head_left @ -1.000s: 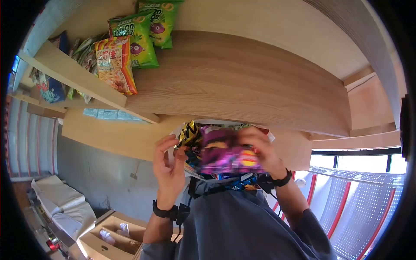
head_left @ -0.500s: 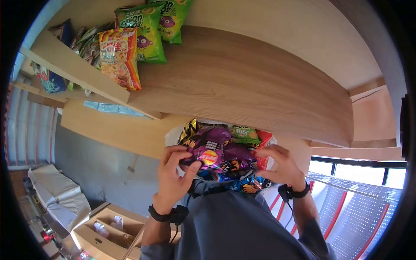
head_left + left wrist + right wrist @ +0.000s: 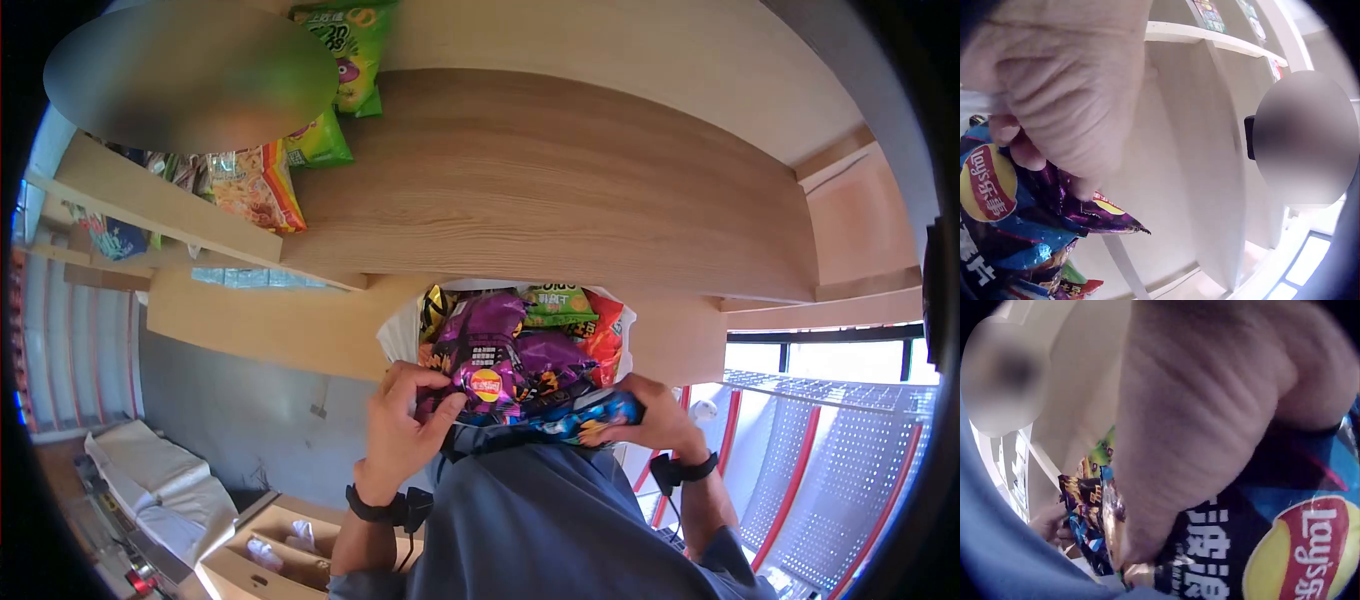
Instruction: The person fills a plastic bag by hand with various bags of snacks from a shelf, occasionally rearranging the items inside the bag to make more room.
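Observation:
A white bag [image 3: 398, 335] filled with snack packets stands against the person's front. At its left edge the left hand [image 3: 402, 425] pinches the lower corner of a purple packet [image 3: 482, 345] between thumb and fingers; this corner also shows in the left wrist view as purple foil [image 3: 1107, 215]. The right hand [image 3: 655, 415] grips the right end of a blue packet [image 3: 585, 415] lying across the near side. In the right wrist view, this hand [image 3: 1204, 419] covers part of a black-and-blue packet [image 3: 1260, 487]. A green packet [image 3: 556, 306] and a red one [image 3: 605, 335] lie behind.
A wooden shelf [image 3: 560, 190] spans the area above the bag, with green packets [image 3: 355, 60] and a yellow-red packet [image 3: 255, 190] at its left beside a divider [image 3: 165, 200]. An open cardboard box [image 3: 240, 575] is at lower left, a perforated white rack [image 3: 850, 460] at right.
The right hand carried the purple packet over the bag, released it among the others, then moved down and took hold of the blue packet. The left hand closed on the purple packet's corner.

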{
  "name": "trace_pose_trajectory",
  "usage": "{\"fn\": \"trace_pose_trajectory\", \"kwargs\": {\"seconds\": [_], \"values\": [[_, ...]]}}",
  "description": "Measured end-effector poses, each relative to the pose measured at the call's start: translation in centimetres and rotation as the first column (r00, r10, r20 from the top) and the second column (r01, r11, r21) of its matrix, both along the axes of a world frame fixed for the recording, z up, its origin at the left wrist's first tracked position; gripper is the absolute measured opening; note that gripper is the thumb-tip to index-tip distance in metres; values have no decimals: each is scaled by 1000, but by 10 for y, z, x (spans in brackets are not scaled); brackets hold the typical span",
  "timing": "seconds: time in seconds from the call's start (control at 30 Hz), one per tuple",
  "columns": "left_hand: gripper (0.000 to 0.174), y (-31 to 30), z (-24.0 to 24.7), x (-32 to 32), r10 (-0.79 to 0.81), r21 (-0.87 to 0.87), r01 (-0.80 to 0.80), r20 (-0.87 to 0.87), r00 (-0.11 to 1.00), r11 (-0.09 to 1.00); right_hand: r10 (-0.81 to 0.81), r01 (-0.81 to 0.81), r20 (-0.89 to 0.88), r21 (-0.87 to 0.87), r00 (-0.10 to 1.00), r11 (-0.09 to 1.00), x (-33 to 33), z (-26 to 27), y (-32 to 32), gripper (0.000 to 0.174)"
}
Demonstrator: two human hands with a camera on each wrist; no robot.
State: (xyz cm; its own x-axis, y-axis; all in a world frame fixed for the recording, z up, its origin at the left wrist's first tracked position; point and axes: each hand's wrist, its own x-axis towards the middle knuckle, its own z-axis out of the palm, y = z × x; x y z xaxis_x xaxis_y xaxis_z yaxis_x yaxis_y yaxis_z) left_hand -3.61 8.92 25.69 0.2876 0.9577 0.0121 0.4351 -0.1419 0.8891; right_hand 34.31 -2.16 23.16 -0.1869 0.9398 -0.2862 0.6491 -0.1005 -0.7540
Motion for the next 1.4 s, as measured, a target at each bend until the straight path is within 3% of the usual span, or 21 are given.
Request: {"fn": "trace_pose_trajectory", "kwargs": {"seconds": [0.1, 0.13, 0.2, 0.27, 0.33, 0.37, 0.4, 0.47, 0.5, 0.63, 0.7, 0.87, 0.97, 1.03, 1.07, 1.17, 1.2, 1.27, 1.3, 1.33, 1.4], "values": [[24, -3, -1, -4, -35, 29, 34, 30, 999, 999, -242, 236, -305, -56, 921, 970, 7, 35, 8, 70], [24, -4, -2, -4, -40, 33, 38, 50, 998, 999, -242, 237, -304, -53, 922, 970, 5, 36, 13, 70], [24, -2, -3, -5, -57, 61, 54, 55, 997, 997, -246, 352, -414, 202, 876, 914, -3, 42, 24, 76], [23, -2, -2, -6, -70, 86, 65, 62, 996, 994, -309, 408, -403, 186, 861, 894, -21, 39, 30, 79], [25, -4, 4, -6, -85, -59, 91, 108, 991, 994, -422, 331, -11, 640, 907, 694, -37, 15, 32, 76], [25, -5, 2, -7, -81, -58, 88, 113, 990, 994, -232, 158, 83, 513, 969, 844, -52, 49, 64, 74], [26, -6, -1, -9, -107, -41, 112, 111, 988, 993, -228, 152, 86, 515, 970, 844, -63, 45, 70, 74], [26, -7, -2, -14, -127, -22, 130, 109, 986, 991, 93, -269, 464, 330, 881, 905, -79, 34, 81, 71], [26, -7, 0, -17, -126, -44, 130, 83, 989, 991, 166, -333, 488, 279, 857, 901, -87, 37, 84, 69], [26, -13, -1, -30, 24, -87, -11, 148, 989, 996, 166, -346, 466, 332, 869, 878, -87, 41, 91, 70], [26, -16, -5, -30, 65, -57, -54, 198, 978, 997, 178, -284, 292, 376, 940, 882, -85, 38, 97, 73], [29, -14, -1, -27, 118, -55, -106, 313, 942, 993, 224, -312, 300, 287, 927, 906, -78, 45, 108, 70], [35, -13, 8, -24, 98, -109, -78, 195, 976, 991, 153, -264, 329, 327, 932, 907, -70, 48, 106, 67], [43, -8, 13, -19, 9, 164, 7, -98, 995, 986, 14, -166, 345, 415, 938, 895, -75, 57, 98, 65], [43, -10, 10, -20, 19, 161, -3, -97, 995, 987, 24, -175, 346, 412, 938, 894, -76, 63, 96, 65], [41, -18, -16, -25, -16, 32, 15, 44, 999, 999, 367, -452, 354, 199, 860, 869, -67, 70, 91, 78], [37, -20, -34, -28, 15, 38, -21, 158, 987, 999, 368, -454, 354, 199, 860, 869, -65, 70, 91, 78], [33, -24, -44, -33, 41, 43, -55, 271, 962, 998, 436, -445, 91, 184, 895, 876, -62, 73, 92, 79], [28, -25, -40, -33, 173, -142, -130, 348, 922, 981, 417, -402, -54, 182, 907, 898, -59, 69, 94, 73], [24, -27, -34, -34, 310, -327, -182, 395, 865, 927, 415, -400, -54, 182, 908, 898, -61, 63, 94, 73], [20, -25, -26, -33, 373, -380, -214, 417, 829, 900, 154, -135, -119, 155, 981, 979, -72, 52, 96, 66]]}}
